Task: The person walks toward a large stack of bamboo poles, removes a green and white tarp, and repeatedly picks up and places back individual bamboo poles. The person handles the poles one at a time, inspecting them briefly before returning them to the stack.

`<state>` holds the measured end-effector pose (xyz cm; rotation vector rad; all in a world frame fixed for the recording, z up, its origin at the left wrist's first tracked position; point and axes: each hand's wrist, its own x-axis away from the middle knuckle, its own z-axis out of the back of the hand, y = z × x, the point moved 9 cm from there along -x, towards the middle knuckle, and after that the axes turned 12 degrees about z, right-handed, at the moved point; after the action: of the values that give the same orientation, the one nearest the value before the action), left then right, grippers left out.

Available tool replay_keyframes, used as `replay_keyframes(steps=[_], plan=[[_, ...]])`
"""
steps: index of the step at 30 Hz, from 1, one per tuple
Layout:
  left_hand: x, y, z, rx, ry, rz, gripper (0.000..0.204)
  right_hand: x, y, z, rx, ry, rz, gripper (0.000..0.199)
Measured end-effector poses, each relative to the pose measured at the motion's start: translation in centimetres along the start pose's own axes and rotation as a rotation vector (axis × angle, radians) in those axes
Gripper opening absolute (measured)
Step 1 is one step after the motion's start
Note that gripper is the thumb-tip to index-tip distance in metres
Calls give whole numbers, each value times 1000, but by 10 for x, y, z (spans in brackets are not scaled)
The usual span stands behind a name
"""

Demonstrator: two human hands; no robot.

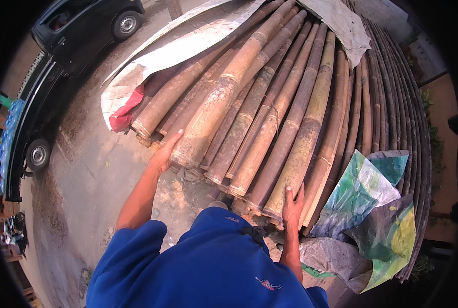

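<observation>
A large stack of long bamboo poles fans out before me, cut ends toward me. My left hand is closed against the cut end of a thick, pale brown bamboo pole on the left of the stack, its lower fingers hidden beneath. Farther right, my right hand grips the side of a yellowish, mottled bamboo pole near its end. The right thumb lies along that pole, with the fingers between it and its neighbour. Both poles rest on the stack.
A whitish sheet with a red corner covers the stack's far left. Crumpled green, white and yellow plastic sheeting lies at the right. Beyond the concrete ground stands a dark pickup truck. Darker, thin poles extend along the right.
</observation>
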<state>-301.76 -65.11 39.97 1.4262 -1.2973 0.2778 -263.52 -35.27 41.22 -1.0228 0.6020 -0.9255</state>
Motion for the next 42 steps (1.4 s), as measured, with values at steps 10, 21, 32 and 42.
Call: replay_keyframes(steps=[10,21,32,42], plan=[[52,28,-4,-40,594,-533,67,26,38,-17,-576,-22,-349,101],[92,40,30,-466,1510,-801,60,30,42,-20,-573,-7,-376,94],[121,38,-39,-721,1609,-853,67,54,29,6,-356,-93,-220,84],[75,-115,-335,-1279,471,-829,76,107,227,161,-503,299,-505,43]])
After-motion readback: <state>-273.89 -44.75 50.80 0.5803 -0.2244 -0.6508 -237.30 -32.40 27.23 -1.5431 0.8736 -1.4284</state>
